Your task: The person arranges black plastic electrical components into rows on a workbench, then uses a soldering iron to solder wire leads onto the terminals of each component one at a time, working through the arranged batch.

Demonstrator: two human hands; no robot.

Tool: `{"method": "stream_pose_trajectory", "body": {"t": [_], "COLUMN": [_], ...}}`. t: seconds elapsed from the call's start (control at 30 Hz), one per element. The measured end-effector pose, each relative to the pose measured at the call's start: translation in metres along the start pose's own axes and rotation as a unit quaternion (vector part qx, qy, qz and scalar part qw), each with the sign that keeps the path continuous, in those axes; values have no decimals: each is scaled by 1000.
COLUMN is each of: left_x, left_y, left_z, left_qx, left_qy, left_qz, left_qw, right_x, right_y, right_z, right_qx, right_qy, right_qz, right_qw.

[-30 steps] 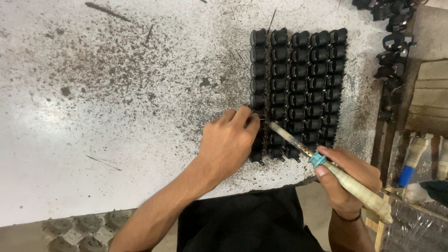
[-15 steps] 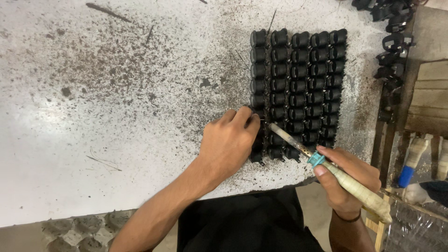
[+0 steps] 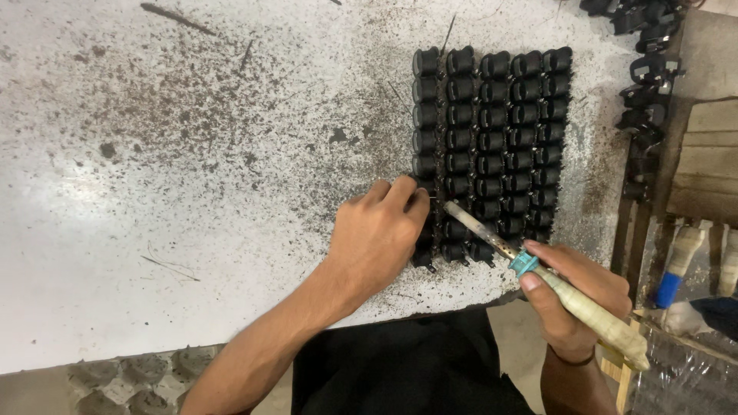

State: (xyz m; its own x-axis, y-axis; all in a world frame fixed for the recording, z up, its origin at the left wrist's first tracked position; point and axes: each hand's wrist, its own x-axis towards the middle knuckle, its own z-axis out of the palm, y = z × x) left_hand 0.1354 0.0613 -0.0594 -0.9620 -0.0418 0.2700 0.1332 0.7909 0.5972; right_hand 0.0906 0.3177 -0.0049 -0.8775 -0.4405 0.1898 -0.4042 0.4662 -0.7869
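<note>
White, soot-speckled table point(image 3: 192, 192) carries a grid of black parts point(image 3: 492, 146). At the grid's near left corner, the left hand point(image 3: 377, 238) pinches a part. Right hand point(image 3: 576, 300) grips a soldering iron point(image 3: 538, 269), tip at that corner. Loose black parts point(image 3: 642, 84) lie right of the grid.

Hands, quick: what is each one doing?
Left hand: fingers curled, pressing on the black parts.
Right hand: closed around the soldering iron.

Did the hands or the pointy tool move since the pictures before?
Hardly. The right hand keeps gripping the soldering iron, tip at the near rows of black parts. The left hand stays resting at the block's near-left corner. Nothing was picked up or let go.
</note>
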Motion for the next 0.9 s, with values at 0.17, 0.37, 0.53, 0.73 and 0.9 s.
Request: {"method": "stream_pose_trajectory", "body": {"t": [0.17, 0.37, 0.53, 0.73, 0.9], "left_x": [-2, 2, 8, 15, 16], "left_y": [0, 2, 0, -3, -5], "left_z": [3, -1, -6, 3, 7], "left_qx": [-5, -12, -29, -2, 1], "left_qy": [4, 9, 67, 43, 16], "left_qz": [8, 2, -12, -18, -23], "left_qw": [1000, 1000, 997, 999, 1000], "right_x": [-5, -5, 0, 7, 14], "right_y": [3, 23, 30, 30, 26], "right_z": [0, -5, -7, 5, 7], "right_qx": [-33, -14, 49, 38, 21], "right_qy": [-5, -17, 43, 22, 7], "right_qz": [18, -23, -15, -4, 2], "right_qw": [999, 999, 998, 999, 1000]}}
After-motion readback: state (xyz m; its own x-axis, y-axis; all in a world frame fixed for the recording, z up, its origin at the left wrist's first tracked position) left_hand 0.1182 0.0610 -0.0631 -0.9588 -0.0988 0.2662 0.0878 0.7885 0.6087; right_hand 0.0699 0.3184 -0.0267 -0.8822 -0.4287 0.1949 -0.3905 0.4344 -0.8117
